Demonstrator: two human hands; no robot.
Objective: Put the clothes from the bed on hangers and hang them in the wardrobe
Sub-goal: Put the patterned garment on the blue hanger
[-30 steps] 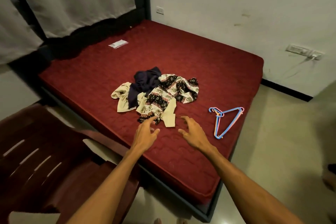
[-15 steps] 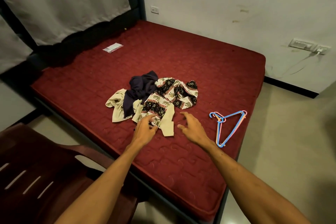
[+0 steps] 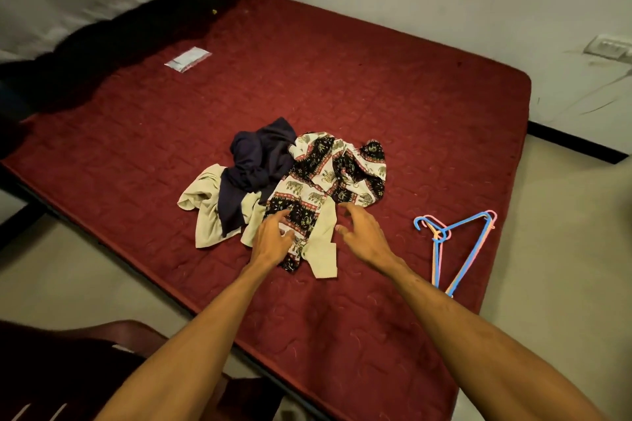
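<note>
You are closing in on the pile of clothes in the middle of the frame. Over the last second both arms have been stretching forward across the near edge of the bed, and your left hand is now landing on the patterned shirt. Its fingers are spread and lying on the near hem, not yet pinching anything. Your right hand is hovering just beside the shirt's right edge with fingers loosely apart, holding nothing.

The shirt is lying crumpled on top of the heap, overlapping a dark blue garment to its left, with a cream garment spilling out beneath both. The hangers — a stacked bunch in blue, pink and orange — are sitting untouched at centre right, near the mattress edge and well apart from the pile.

That reach suggests you are starting on the shirt first; lifting and shaking it out looks like the next need. No wardrobe is showing. A small packet is lying at upper left, and a chair is filling the lower left corner.
</note>
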